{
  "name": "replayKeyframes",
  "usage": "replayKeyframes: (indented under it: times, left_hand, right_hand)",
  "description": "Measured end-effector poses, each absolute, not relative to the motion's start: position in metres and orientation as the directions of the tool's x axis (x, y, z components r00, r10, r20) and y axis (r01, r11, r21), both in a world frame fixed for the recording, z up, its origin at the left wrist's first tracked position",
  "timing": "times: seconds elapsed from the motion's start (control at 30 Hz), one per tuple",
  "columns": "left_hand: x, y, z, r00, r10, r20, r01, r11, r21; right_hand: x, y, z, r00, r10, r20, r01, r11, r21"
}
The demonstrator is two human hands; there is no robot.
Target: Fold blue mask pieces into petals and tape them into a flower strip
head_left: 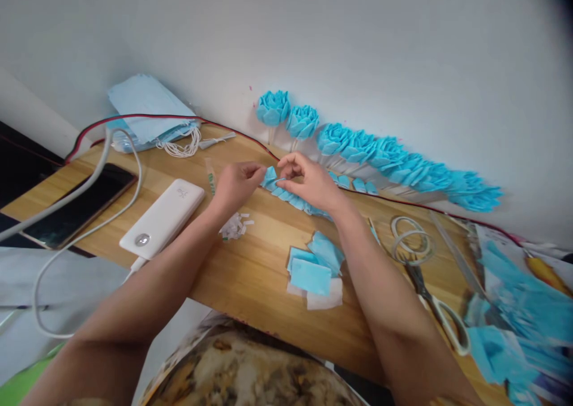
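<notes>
My left hand (239, 182) is closed in a pinch on the left edge of a small light-blue fabric piece (270, 178). From the other side, my right hand (308, 179) has its fingers curled, with the thumb at the same piece's right edge. Below them, a row of folded blue petals (293, 199) lies on the wooden table, partly hidden by my right hand. More petals (358, 184) show beyond my right wrist. Nearer to me is a small pile of cut blue pieces (311, 276) with white ones underneath. Short white strips (236, 225) lie under my left wrist.
Finished blue fabric flowers (338, 138) on sticks line the wall. At left are a stack of face masks (150, 107), a phone (80, 206) and a white power bank (163, 218) with cable. Scissors (441, 313), tape rolls (412, 239) and blue scraps (523, 292) lie right.
</notes>
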State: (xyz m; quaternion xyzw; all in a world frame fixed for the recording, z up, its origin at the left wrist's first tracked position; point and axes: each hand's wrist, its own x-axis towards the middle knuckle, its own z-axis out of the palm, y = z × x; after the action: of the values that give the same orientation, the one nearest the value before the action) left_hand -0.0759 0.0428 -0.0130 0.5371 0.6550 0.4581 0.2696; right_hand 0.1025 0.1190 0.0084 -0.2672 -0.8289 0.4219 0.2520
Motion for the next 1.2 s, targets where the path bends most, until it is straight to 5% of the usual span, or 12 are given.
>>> replayKeyframes:
  times: [1.2]
  left_hand:
    - [-0.0734, 0.0451, -0.0182, -0.158, 0.975, 0.158, 0.382, -0.088, 0.920]
  right_hand:
    - [0.1014, 0.1204, 0.0068, -0.718, 0.665, 0.206, 0.306, 0.568, -0.764]
